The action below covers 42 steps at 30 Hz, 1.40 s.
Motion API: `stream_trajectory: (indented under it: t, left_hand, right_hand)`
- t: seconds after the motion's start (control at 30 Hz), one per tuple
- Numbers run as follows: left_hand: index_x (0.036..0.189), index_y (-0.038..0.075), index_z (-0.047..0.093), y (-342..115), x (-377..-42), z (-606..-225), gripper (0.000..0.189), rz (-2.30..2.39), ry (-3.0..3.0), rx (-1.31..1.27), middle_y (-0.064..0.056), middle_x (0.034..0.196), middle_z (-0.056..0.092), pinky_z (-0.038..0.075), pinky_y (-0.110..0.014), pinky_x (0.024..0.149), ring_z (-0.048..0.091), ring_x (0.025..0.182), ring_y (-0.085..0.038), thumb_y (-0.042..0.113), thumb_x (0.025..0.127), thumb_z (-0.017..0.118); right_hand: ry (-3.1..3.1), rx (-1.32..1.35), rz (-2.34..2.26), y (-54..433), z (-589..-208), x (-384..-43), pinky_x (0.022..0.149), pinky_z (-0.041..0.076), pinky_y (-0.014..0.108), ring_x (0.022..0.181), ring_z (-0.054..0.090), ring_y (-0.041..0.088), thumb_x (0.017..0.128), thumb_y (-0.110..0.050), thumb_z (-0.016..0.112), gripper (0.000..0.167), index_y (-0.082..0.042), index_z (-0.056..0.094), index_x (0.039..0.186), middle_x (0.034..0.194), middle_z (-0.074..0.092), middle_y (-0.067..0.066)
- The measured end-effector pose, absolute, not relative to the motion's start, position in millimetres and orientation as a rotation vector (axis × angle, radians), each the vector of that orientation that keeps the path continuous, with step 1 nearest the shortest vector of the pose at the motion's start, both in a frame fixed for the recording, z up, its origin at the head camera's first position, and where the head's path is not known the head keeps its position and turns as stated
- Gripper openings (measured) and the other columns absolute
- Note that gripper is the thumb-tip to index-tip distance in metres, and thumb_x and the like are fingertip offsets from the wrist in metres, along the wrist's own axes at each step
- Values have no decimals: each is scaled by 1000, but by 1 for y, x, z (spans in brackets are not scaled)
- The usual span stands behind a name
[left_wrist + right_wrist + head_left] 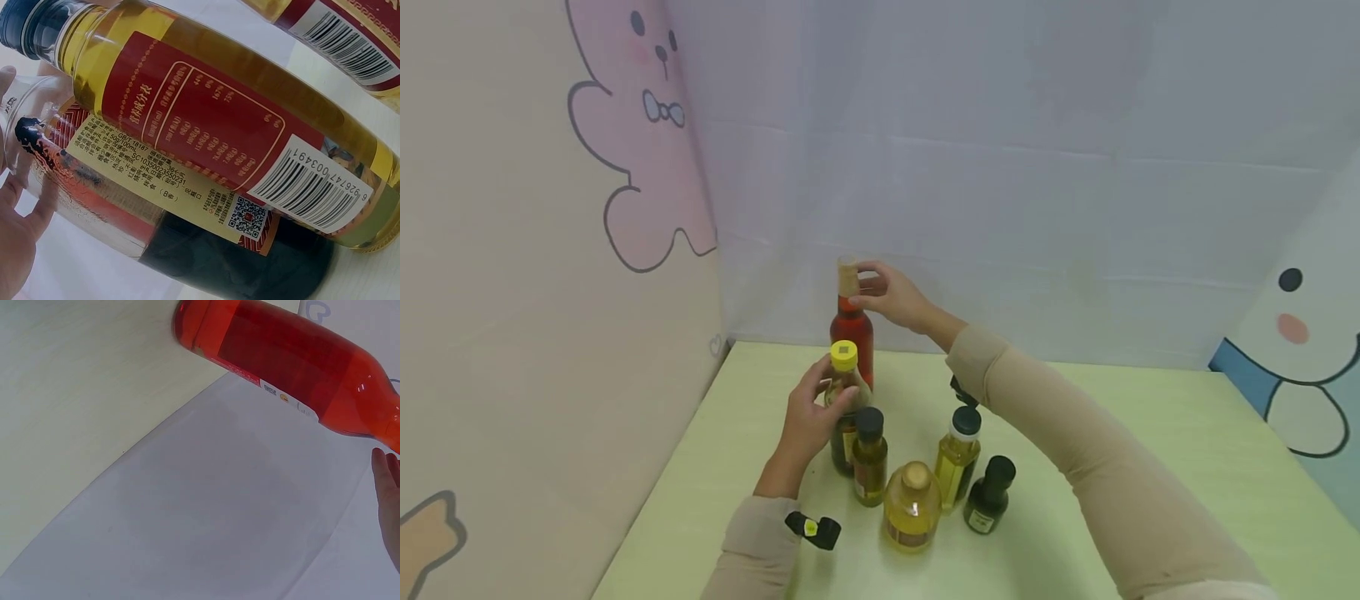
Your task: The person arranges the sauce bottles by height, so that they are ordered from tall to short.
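Observation:
In the head view my left hand (808, 417) grips a clear bottle with a yellow cap (844, 356) and dark liquid low inside, thumb and fingers around its upper body. The left wrist view shows that bottle's printed label (150, 181) behind a nearer bottle of yellow oil (206, 119). Behind it stands a tall red bottle (852, 337) with a pale wrapped neck. My right hand (895, 296) holds this neck from the right, thumb in front and fingers behind. In the right wrist view the red bottle (287, 362) has its base on the table.
Nearer on the table (760, 383) stand a small black-capped bottle (870, 467), a round gold-capped bottle (912, 517), a dark-capped oil bottle (957, 458) and a small dark bottle (988, 500). A curtain (1000, 208) hangs behind; a wall (550, 375) rises at left.

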<state>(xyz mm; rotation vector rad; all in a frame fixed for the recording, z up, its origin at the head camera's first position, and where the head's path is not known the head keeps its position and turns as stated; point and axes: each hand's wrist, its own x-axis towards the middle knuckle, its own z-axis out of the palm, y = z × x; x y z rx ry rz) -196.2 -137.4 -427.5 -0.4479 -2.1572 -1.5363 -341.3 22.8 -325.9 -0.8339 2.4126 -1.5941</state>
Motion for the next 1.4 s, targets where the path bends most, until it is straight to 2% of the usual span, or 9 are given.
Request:
stream_trajectory:
  t: [0.3,0.53,0.83,1.13,1.4]
  left_hand:
    - [138,2,50,-139,-197,-426,51,-1500,-2154,-459,-17,120,60,45,-55,94,55,112,-33,9,91,69]
    - [138,3,49,-141,-196,-426,50,-1502,-2174,-441,-17,120,59,44,-55,95,55,113,-33,11,92,68]
    - [138,3,49,-141,-195,-426,51,-1509,-2176,-446,-17,121,59,44,-55,95,54,114,-33,11,92,68]
    - [138,3,49,-141,-194,-426,51,-1502,-2165,-463,-17,121,59,44,-56,95,54,114,-33,10,92,68]
    - [138,4,49,-141,-195,-426,51,-1503,-2174,-451,-17,122,59,44,-55,95,54,114,-33,11,92,68]
  right_hand:
    - [2382,-796,-1616,37,-322,-339,94,49,40,119,56,27,93,-13,68,51,-7,47,139,134,55,18]
    - [2378,-778,-1614,53,-324,-339,96,48,41,119,56,28,95,-15,66,54,-3,43,142,137,52,20]
    - [2382,-778,-1607,66,-327,-336,98,46,43,120,55,28,96,-16,65,48,-7,46,139,139,50,21]
    - [2365,-792,-1631,77,-328,-330,97,47,44,120,54,31,96,-14,64,47,-3,46,139,139,48,23]
    - [2380,-775,-1650,90,-329,-327,96,48,42,120,55,28,97,-15,64,45,-5,47,137,139,51,18]
